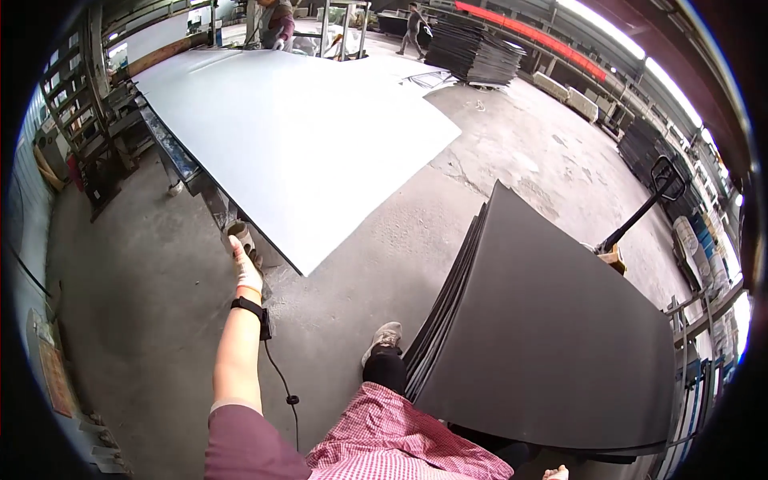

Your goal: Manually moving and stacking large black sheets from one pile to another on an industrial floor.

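Note:
A large white sheet [296,136] lies across a low table or machine bed [168,148], its near corner pointing toward me. My left hand [248,264] is reached out just below that sheet's left edge, thumb raised and apart from the fingers, with nothing visible in it. It wears what looks like a partial glove, and a black band with a small device and cable is on the wrist. Only a bit of my right hand [556,474] shows at the lower edge, beside a stack of dark grey sheets [552,320]; its fingers are mostly cut off.
A pallet jack handle [660,192] rises behind the dark stack. More dark stacked sheets [476,52] stand far back. One person [276,24] is at the white sheet's far end; another person [413,32] walks beyond. A metal rack [76,112] stands left.

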